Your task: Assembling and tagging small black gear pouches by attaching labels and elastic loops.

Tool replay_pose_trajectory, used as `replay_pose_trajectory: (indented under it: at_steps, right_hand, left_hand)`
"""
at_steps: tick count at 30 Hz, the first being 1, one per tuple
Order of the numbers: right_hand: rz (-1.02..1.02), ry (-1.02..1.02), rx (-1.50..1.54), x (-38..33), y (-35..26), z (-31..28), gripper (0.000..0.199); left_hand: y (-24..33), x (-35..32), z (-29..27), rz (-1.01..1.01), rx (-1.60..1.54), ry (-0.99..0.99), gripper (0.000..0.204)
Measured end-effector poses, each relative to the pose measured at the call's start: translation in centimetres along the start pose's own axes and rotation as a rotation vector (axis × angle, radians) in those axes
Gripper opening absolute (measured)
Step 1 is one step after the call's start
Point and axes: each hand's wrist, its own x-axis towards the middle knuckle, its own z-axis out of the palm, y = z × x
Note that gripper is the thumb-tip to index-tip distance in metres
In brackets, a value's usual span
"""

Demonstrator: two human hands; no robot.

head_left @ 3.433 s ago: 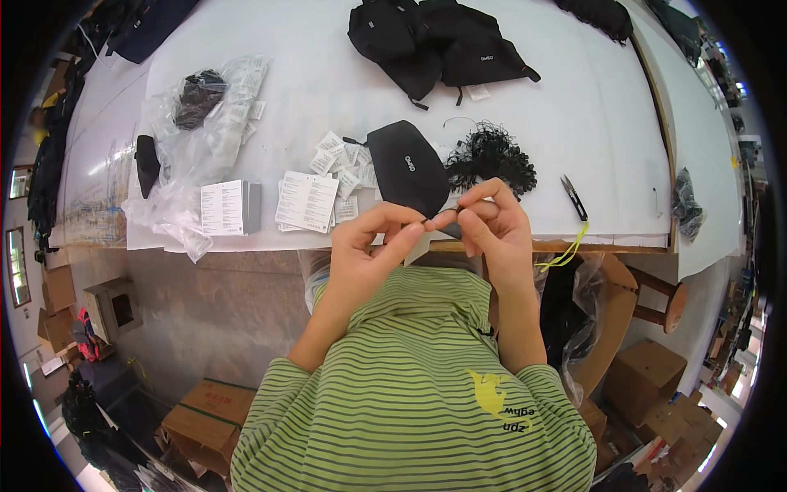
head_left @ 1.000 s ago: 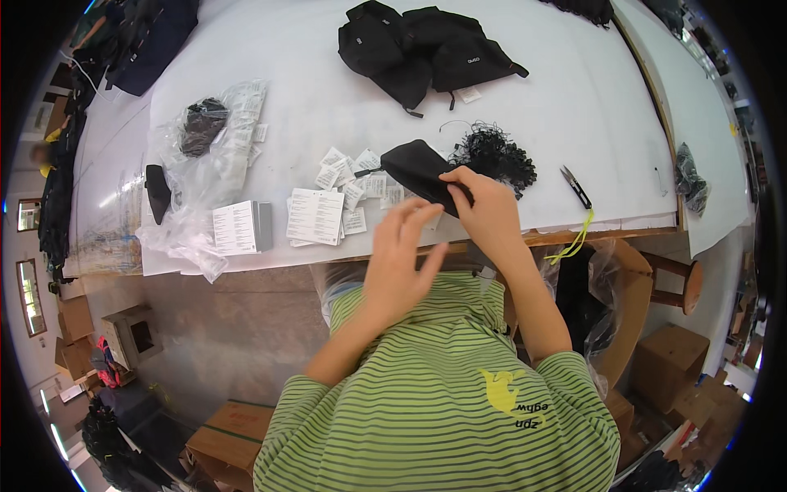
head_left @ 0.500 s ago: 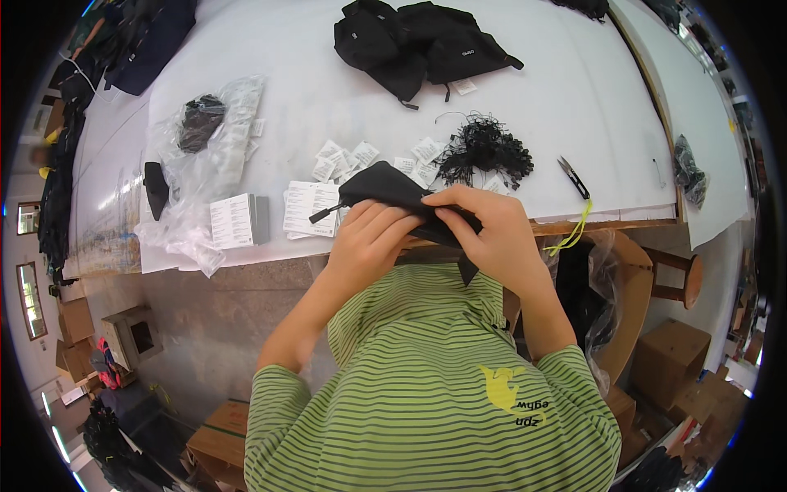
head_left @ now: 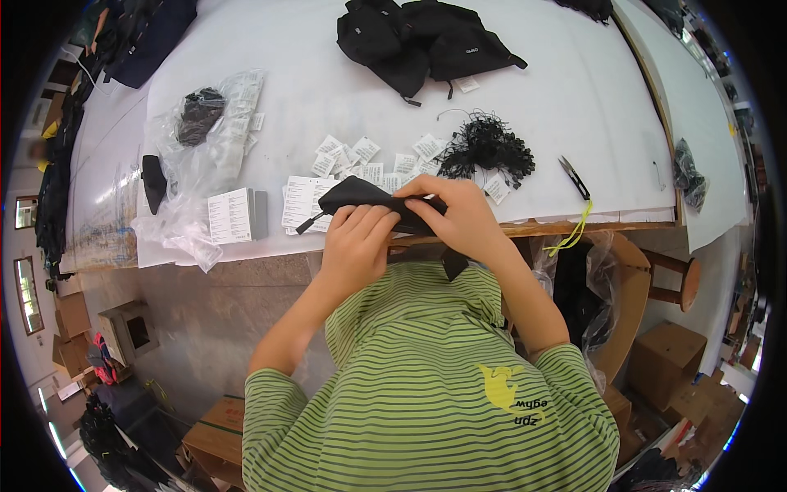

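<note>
Both my hands hold a small black fabric pouch (head_left: 351,192) over the near edge of the table. My left hand (head_left: 361,239) has its fingers curled over the pouch's near side. The thumb and fingers of my right hand (head_left: 457,215) pinch its upper edge further right. A dark zipper pull (head_left: 307,224) sticks out at the pouch's left end, and a black strip (head_left: 454,265) hangs below my right hand. Just beyond the pouch lie white printed labels (head_left: 366,149) and a tangled heap of black cords (head_left: 487,151).
Left of my hands stand a stack of printed cards (head_left: 231,216) and a clear plastic bag (head_left: 234,148). Black bags (head_left: 418,45) lie at the far side. Thread snips (head_left: 575,178) with a yellow cord rest on the right. An open carton (head_left: 630,299) stands below the table edge.
Both hands and the pouch have shifted slightly left. The pouch's left end sits lower, and my right hand has slid along its edge toward my left hand.
</note>
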Motion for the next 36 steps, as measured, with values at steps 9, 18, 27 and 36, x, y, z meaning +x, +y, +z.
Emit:
replay_pose_trajectory:
  at_steps: [9,18,27,36]
  right_hand:
    - [0.114,0.181,0.139,-1.4,4.5,-0.8,0.028]
    - [0.394,0.305,-0.204,-10.9,7.1,2.4,0.050]
    - [0.194,0.325,-0.527,-11.7,6.3,0.5,0.025]
    - [0.602,0.036,1.049,-13.7,7.0,2.3,0.017]
  left_hand:
    - [-0.7,0.2,0.5,-0.231,-0.164,-0.345,0.023]
    - [-1.4,2.9,0.9,-0.323,-0.149,-0.670,0.031]
    - [-3.4,2.6,2.3,-0.297,-0.272,-0.755,0.024]
    - [-2.5,3.8,2.5,-0.336,-0.188,-0.777,0.042]
